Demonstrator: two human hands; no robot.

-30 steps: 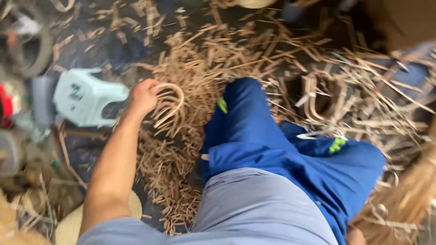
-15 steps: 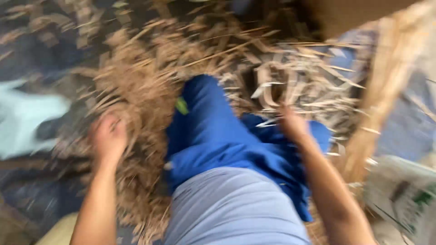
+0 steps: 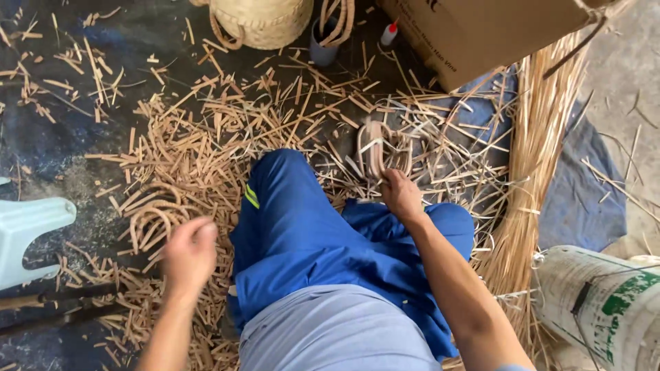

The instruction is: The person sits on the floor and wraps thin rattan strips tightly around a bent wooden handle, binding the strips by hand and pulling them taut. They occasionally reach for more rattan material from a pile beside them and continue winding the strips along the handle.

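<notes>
Two hands over rattan scraps: right hand (image 3: pixel 401 194) grips looped rattan bundle (image 3: pixel 382 150); left hand (image 3: pixel 189 253) loosely curled, empty, beside curved strips (image 3: pixel 152 221). Brown cardboard box (image 3: pixel 481 31) upper right; white-green sack (image 3: pixel 605 302) lower right.

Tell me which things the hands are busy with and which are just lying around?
In use:
right hand on the bundle of looped tan cane strips
left hand by the curled tan cane hoop

Lying about:
woven straw basket
brown cardboard box
pale green plastic stool
white printed sack
</notes>
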